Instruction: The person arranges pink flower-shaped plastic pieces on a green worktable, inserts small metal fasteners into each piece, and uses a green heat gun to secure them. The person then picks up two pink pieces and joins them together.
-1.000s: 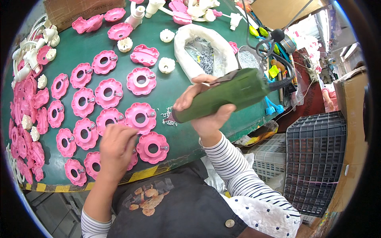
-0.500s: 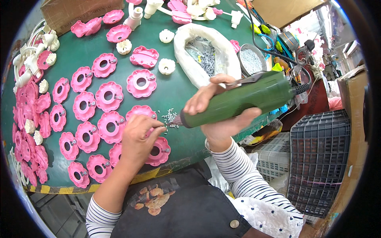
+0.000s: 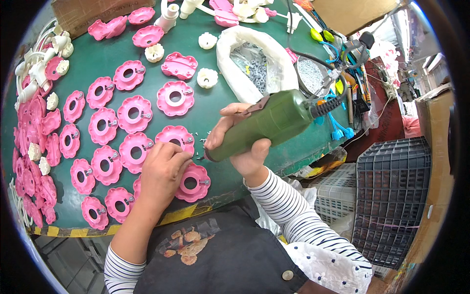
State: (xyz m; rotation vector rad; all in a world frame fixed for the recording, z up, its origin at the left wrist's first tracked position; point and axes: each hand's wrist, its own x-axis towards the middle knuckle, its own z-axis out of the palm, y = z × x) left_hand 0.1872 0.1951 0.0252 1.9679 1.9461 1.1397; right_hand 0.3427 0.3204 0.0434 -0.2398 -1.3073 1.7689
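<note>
My right hand [image 3: 247, 159] is wrapped round a green electric screwdriver [image 3: 267, 125], a thick cylinder with a lever on its upper side. Its nose points left, toward my other hand. The fingers of my left hand [image 3: 164, 171] are pinched together just left of that nose; what they hold is hidden. Under and beside the left hand lie pink flower-shaped plastic discs, one of them a disc [image 3: 193, 182] with a round hole and a small metal clip. Small loose screws [image 3: 199, 142] show by the screwdriver's nose, mostly covered by my right hand.
Several like discs stand in rows on the green table [image 3: 205, 110]. A white bag [image 3: 230, 49] of small grey parts and a round tin [image 3: 309, 73] of screws sit behind the screwdriver. Pink parts [image 3: 32, 147] are heaped at left. A power cord [image 3: 338, 100] trails right.
The screwdriver and my right hand have shifted left and the cord end has swung inward, covering most of the screw pile. My left hand stays near the same spot, fingers still pinched.
</note>
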